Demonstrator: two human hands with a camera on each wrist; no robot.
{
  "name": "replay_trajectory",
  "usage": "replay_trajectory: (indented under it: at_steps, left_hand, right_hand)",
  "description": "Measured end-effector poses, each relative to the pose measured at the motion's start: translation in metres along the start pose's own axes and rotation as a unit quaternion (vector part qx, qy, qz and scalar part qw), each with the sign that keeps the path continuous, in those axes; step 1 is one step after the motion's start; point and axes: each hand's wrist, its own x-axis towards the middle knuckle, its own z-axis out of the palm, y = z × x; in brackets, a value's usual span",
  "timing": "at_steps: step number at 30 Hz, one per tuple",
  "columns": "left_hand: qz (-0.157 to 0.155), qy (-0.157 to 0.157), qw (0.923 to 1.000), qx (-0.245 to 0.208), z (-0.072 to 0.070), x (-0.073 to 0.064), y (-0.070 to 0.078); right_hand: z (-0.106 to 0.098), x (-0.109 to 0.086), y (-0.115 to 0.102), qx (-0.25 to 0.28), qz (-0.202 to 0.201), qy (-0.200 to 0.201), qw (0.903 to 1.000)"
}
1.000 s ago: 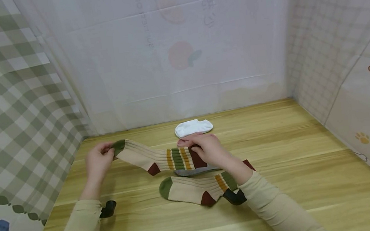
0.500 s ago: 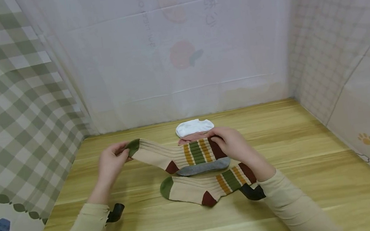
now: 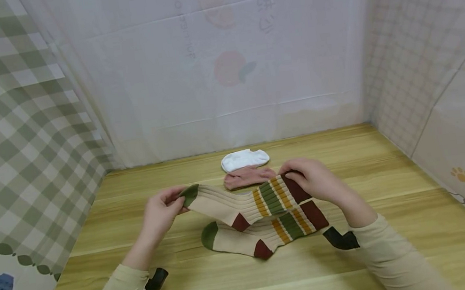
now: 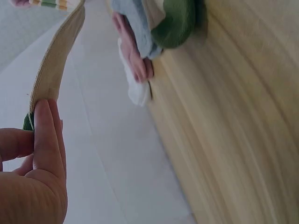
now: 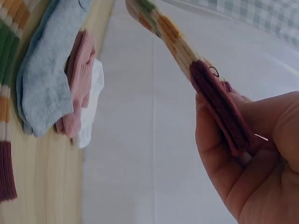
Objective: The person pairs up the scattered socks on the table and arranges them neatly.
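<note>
A cream ribbed sock (image 3: 217, 205) with green toe, maroon heel and striped cuff is stretched in the air between both hands. My left hand (image 3: 159, 216) pinches its green toe between thumb and fingers. At the other end, my right hand (image 3: 317, 183) grips the maroon cuff (image 5: 217, 105). A matching sock (image 3: 236, 241) lies flat on the table just below, its toe to the left, partly covered by the held one in the head view. Behind it lie grey-blue socks (image 5: 46, 88), mostly hidden in the head view, then pink socks (image 3: 247, 177) and white socks (image 3: 244, 160).
The wood-grain table (image 3: 213, 288) meets a white cloth backdrop (image 3: 159, 96) at the rear. Green checked cloth (image 3: 11, 106) hangs on the left, and a patterned cloth (image 3: 434, 119) on the right. Black pieces (image 3: 341, 238) are attached at both wrists.
Both hands have carried the held sock to the right and somewhat toward me, over the matching sock. The pink socks have come into full view, while the grey-blue ones are now covered.
</note>
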Motion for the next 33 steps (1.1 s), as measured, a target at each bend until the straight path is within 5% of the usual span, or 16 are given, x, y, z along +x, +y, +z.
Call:
replay_trajectory:
  at_steps: [21,26,33]
  left_hand:
    - [-0.004,-0.029,0.9996,0.0,0.037,-0.03,-0.018]
    - [-0.004,-0.052,0.9986,-0.001,0.041,-0.033,-0.023]
    - [-0.024,-0.045,0.9985,0.021,0.044,-0.038,-0.03]
  right_hand:
    - [-0.015,-0.026,0.009,-0.027,-0.022,-0.064,0.9973]
    - [-0.015,-0.031,0.012,-0.033,-0.028,-0.076,0.9962]
    - [-0.009,-0.036,0.017,-0.035,-0.027,-0.102,0.9938]
